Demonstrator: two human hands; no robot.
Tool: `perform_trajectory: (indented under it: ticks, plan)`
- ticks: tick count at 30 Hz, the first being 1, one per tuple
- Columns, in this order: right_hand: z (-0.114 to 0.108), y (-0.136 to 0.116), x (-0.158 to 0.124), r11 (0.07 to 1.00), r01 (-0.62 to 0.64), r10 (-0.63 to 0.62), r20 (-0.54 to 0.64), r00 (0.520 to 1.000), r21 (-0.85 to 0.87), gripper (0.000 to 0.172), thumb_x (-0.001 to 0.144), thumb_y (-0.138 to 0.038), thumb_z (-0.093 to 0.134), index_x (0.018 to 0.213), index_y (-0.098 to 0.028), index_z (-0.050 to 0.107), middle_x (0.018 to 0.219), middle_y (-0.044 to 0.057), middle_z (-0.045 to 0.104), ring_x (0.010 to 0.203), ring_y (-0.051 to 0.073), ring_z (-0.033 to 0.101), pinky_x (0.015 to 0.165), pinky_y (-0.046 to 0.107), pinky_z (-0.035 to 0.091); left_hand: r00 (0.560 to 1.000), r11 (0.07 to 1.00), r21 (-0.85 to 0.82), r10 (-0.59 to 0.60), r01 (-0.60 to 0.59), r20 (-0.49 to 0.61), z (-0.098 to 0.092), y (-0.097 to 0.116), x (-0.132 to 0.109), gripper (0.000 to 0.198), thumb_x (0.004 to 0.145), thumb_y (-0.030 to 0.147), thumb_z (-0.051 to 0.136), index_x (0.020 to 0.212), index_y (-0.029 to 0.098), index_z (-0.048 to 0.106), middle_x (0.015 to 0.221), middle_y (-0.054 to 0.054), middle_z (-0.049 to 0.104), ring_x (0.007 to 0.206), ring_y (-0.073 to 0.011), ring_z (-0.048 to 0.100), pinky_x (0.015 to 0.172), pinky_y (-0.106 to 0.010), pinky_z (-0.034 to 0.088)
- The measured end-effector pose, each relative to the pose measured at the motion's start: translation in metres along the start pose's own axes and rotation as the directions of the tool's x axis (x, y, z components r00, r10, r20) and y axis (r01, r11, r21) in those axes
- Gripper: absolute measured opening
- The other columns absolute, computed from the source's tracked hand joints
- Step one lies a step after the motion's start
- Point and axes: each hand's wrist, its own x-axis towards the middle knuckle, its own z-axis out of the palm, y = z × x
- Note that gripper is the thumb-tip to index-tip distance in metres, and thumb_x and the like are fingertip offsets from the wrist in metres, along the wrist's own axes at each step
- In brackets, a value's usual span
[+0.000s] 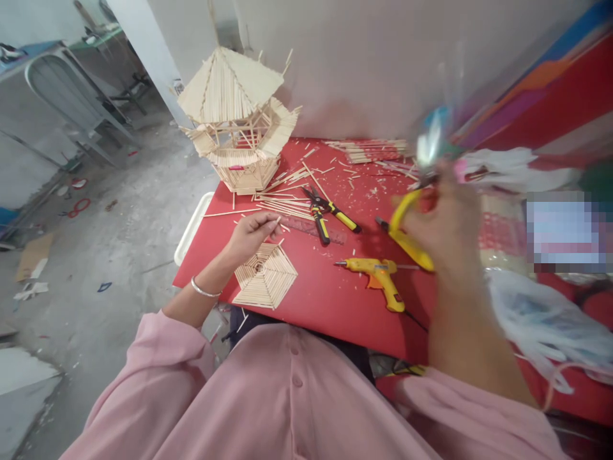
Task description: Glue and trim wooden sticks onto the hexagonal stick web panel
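Observation:
My left hand [256, 230] is closed in a pinch on a short pale wooden stick [278, 220]. It is above the far edge of a flat hexagonal stick panel [275, 276] on the red table. My right hand [433, 207], raised over the table's right side, is smeared by motion. Its fingers are around a yellow-handled tool [407, 220] whose kind is too blurred to tell. A yellow glue gun [378, 275] lies below that hand. Black-and-yellow pruning shears [328, 214] rest between my hands, beside a clear ruler [306, 228].
A tiered pagoda-like stick model [234, 121] stands at the table's back left corner. Loose sticks [287, 204] and scraps lie around it. Bundled sticks [373, 151] are against the wall. Plastic bags [536, 319] crowd the right side. A chair [71, 102] stands on the floor at left.

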Motion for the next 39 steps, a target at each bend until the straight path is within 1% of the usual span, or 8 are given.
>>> perform_trajectory:
  ticks: [2, 7, 17, 26, 29, 32, 35, 39]
  plan:
    - [0.001, -0.039, -0.026, 0.978, 0.138, -0.152, 0.085, 0.985, 0.159, 0.062, 0.097, -0.05, 0.053, 0.149, -0.016, 0.054, 0.106, 0.017, 0.07, 0.096, 0.033, 0.063, 0.087, 0.045, 0.048, 1.0, 1.0, 0.013, 0.01, -0.01, 0.013, 0.003, 0.002, 0.0, 0.012, 0.091, 0.029, 0.073, 0.091, 0.017, 0.074, 0.077, -0.002, 0.073, 0.068, -0.0112, 0.064, 0.068, -0.026, 0.055]
    - [0.022, -0.095, -0.077, 0.9, 0.318, -0.39, 0.225, 0.893, 0.297, 0.07, 0.096, -0.057, 0.056, 0.157, -0.023, 0.054, 0.107, 0.014, 0.066, 0.089, 0.031, 0.063, 0.075, 0.039, 0.049, 0.996, 0.993, 0.099, 0.052, -0.059, 0.072, 0.001, 0.009, -0.006, 0.014, 0.094, 0.025, 0.067, 0.082, 0.018, 0.07, 0.073, -0.002, 0.069, 0.068, -0.012, 0.061, 0.068, -0.027, 0.053]
    - [0.028, -0.102, -0.079, 0.854, 0.438, -0.498, 0.198, 0.844, 0.281, 0.065, 0.1, -0.055, 0.056, 0.158, -0.027, 0.054, 0.101, 0.012, 0.065, 0.086, 0.027, 0.062, 0.069, 0.034, 0.045, 0.98, 0.988, 0.103, 0.099, -0.118, 0.17, -0.007, 0.007, -0.012, 0.017, 0.092, 0.022, 0.064, 0.076, 0.018, 0.066, 0.069, -0.001, 0.064, 0.065, -0.0126, 0.058, 0.064, -0.027, 0.05]
    - [0.033, -0.111, -0.063, 0.86, 0.394, -0.486, 0.282, 0.827, 0.325, 0.06, 0.101, -0.038, 0.052, 0.158, -0.021, 0.055, 0.112, 0.015, 0.077, 0.096, 0.03, 0.07, 0.081, 0.038, 0.051, 0.984, 0.998, 0.055, -0.015, 0.005, 0.177, -0.013, 0.006, 0.008, 0.022, 0.092, 0.031, 0.069, 0.074, 0.018, 0.067, 0.069, -0.002, 0.065, 0.064, -0.0109, 0.056, 0.066, -0.026, 0.05]
    - [0.027, -0.101, -0.041, 0.932, 0.262, -0.336, 0.327, 0.883, 0.249, 0.054, 0.101, -0.042, 0.052, 0.152, -0.027, 0.061, 0.119, 0.013, 0.078, 0.106, 0.032, 0.071, 0.085, 0.039, 0.052, 0.987, 0.998, 0.042, -0.05, 0.044, 0.151, -0.017, 0.009, 0.017, 0.017, 0.091, 0.03, 0.07, 0.078, 0.018, 0.071, 0.071, -0.002, 0.066, 0.065, -0.0099, 0.056, 0.066, -0.025, 0.049]
    - [0.021, -0.068, -0.008, 0.998, -0.054, 0.055, 0.323, 0.945, -0.011, 0.052, 0.103, -0.052, 0.046, 0.144, -0.03, 0.067, 0.111, 0.016, 0.079, 0.104, 0.036, 0.073, 0.084, 0.045, 0.052, 0.996, 0.992, 0.119, -0.047, 0.038, 0.074, -0.03, 0.012, 0.022, 0.013, 0.087, 0.027, 0.073, 0.079, 0.018, 0.074, 0.072, -0.002, 0.066, 0.067, -0.0108, 0.056, 0.064, -0.025, 0.048]
    - [0.026, -0.021, 0.02, 0.948, -0.23, 0.294, 0.325, 0.899, -0.221, 0.06, 0.099, -0.055, 0.052, 0.148, -0.023, 0.065, 0.129, 0.023, 0.073, 0.119, 0.045, 0.068, 0.091, 0.055, 0.051, 0.998, 0.969, 0.245, -0.036, 0.023, 0.051, -0.045, 0.008, 0.022, 0.012, 0.084, 0.026, 0.076, 0.075, 0.019, 0.075, 0.067, -0.001, 0.064, 0.065, -0.0113, 0.053, 0.06, -0.026, 0.044]
    - [0.046, 0.026, 0.032, 0.941, -0.246, 0.317, 0.353, 0.88, -0.232, 0.059, 0.096, -0.045, 0.053, 0.147, -0.017, 0.064, 0.128, 0.025, 0.072, 0.117, 0.046, 0.066, 0.088, 0.056, 0.05, 0.983, 0.947, 0.316, -0.115, 0.065, 0.142, -0.05, -0.011, 0.026, 0.012, 0.081, 0.026, 0.075, 0.072, 0.018, 0.076, 0.065, -0.001, 0.065, 0.058, -0.0102, 0.05, 0.056, -0.028, 0.039]
